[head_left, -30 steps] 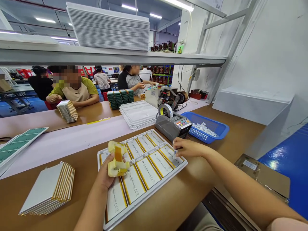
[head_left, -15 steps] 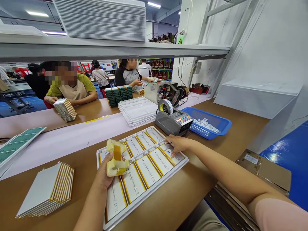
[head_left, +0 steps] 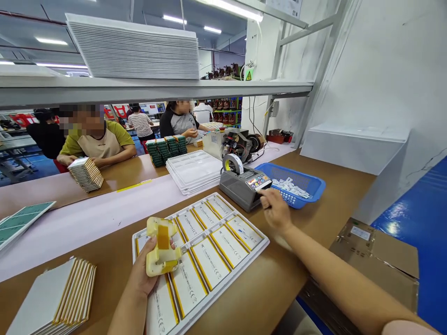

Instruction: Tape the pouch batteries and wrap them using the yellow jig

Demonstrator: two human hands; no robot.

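Note:
My left hand point(head_left: 144, 263) is closed round a pale yellow plastic block point(head_left: 152, 266) with notched ends and an orange patch, held above the left part of a white tray point(head_left: 260, 245). Flat white battery packs point(head_left: 223, 245) with yellow edges lie in the tray in two rows. A small strip marked 3M point(head_left: 242, 231) lies on the pack at the near right corner. My right hand point(head_left: 276, 209) is at the front of a grey tape dispenser point(head_left: 235, 188), fingers bent together, index finger at its front edge. Whatever the fingertips may hold is hidden.
A blue basket point(head_left: 316, 186) of small white pieces stands right of the dispenser. Stacked white trays point(head_left: 190, 167) lie behind it. A pile of battery packs point(head_left: 45, 298) sits at the near left. Across the bench a person point(head_left: 101, 139) holds another stack. A shelf point(head_left: 139, 90) crosses overhead.
My right hand has moved from the pack at the tray's right corner up to the dispenser's front, uncovering the 3M strip. My left hand keeps the yellow block. The view has shifted slightly.

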